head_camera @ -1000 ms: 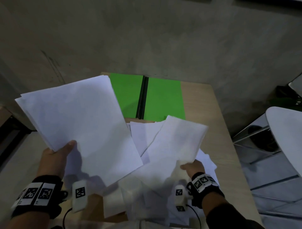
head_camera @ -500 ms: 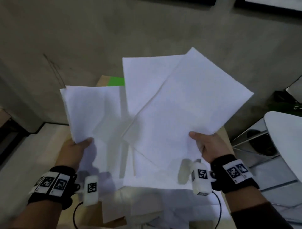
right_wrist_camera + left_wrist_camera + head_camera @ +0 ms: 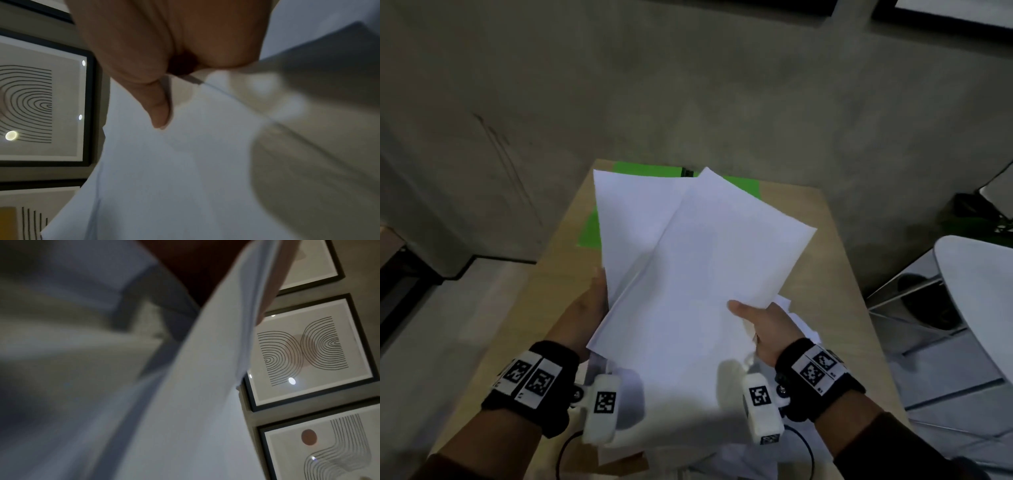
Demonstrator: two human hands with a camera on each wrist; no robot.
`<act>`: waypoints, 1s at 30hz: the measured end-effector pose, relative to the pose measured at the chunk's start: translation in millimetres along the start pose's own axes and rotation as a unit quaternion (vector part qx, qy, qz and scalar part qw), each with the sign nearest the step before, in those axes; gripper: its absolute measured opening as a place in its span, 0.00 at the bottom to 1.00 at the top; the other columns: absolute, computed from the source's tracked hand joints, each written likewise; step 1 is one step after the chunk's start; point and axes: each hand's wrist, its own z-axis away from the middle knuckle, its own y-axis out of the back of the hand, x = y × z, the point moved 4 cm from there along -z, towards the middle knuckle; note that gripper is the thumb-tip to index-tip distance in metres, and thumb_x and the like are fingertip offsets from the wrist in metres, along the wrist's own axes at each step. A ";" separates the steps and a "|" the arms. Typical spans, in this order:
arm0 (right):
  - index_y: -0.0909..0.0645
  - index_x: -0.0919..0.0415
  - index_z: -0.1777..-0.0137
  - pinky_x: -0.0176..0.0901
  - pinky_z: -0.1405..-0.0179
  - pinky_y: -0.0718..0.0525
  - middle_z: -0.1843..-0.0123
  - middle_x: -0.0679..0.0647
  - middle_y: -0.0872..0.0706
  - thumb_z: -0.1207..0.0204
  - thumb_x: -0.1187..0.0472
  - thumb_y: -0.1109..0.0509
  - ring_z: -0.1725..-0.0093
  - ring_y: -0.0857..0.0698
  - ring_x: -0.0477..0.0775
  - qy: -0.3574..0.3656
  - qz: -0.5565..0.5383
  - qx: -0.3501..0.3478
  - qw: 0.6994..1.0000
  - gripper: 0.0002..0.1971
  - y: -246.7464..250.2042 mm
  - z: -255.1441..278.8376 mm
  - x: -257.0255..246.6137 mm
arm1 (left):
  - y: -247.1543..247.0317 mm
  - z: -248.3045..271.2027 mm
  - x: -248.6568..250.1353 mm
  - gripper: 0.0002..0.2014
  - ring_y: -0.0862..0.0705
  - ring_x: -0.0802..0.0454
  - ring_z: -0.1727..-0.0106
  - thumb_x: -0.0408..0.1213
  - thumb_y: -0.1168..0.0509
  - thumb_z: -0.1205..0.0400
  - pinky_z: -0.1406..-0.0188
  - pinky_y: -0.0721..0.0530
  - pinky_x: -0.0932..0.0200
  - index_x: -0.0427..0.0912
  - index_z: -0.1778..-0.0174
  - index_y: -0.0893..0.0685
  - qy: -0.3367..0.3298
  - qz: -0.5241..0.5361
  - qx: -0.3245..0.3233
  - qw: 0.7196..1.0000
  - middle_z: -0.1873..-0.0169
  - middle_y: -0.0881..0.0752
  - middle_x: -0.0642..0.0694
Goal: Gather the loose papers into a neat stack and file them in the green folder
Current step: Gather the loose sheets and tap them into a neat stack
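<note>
Both hands hold an uneven, fanned bundle of white papers [image 3: 698, 260] in the air above the wooden table [image 3: 835, 274]. My left hand [image 3: 594, 301] grips the bundle's left edge, its fingers hidden underneath. My right hand [image 3: 748, 313] pinches the right edge, and its thumb [image 3: 158, 110] presses on the top sheet. The papers [image 3: 195, 402] fill most of the left wrist view. The open green folder [image 3: 643, 169] lies at the table's far end, mostly hidden behind the sheets. More loose papers [image 3: 726, 455] lie on the table below my wrists.
A white round-topped piece of furniture [image 3: 976, 291] with a metal frame stands to the right of the table. A grey wall rises behind the table, with framed line drawings [image 3: 308, 350] on it. Pale floor lies to the left.
My right hand lifted sheets off the table and brought them over the stack in my left hand. The two sets now overlap as one bundle, lower, with the hands closer together.
</note>
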 end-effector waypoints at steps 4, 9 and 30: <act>0.15 0.55 0.47 0.55 0.33 0.21 0.46 0.55 0.10 0.29 0.67 0.26 0.41 0.14 0.59 0.053 0.062 0.000 0.997 0.11 2.8 4.1 -8.0 | -7.4 4.9 14.9 0.29 0.16 0.58 0.44 0.67 0.48 0.25 0.51 0.24 0.72 0.49 0.39 0.22 -0.063 0.027 -0.061 0.996 0.47 0.15 0.55; 0.14 0.56 0.48 0.35 0.55 0.14 0.59 0.43 0.07 0.34 0.78 0.26 0.54 0.10 0.47 0.104 0.107 -0.016 0.989 0.19 3.4 13.3 -25.4 | -10.7 10.4 35.2 0.20 0.18 0.68 0.44 0.63 0.37 0.28 0.60 0.28 0.88 0.54 0.46 0.22 -0.140 0.018 -0.082 0.987 0.56 0.14 0.75; 0.15 0.59 0.46 0.45 0.58 0.12 0.53 0.53 0.07 0.43 0.58 0.16 0.52 0.10 0.55 0.279 0.015 0.065 0.958 0.23 3.4 34.2 -46.5 | -33.8 15.5 53.3 0.21 0.11 0.61 0.54 0.40 0.20 0.35 0.58 0.14 0.65 0.41 0.48 0.16 -0.235 0.159 -0.002 0.959 0.57 0.08 0.54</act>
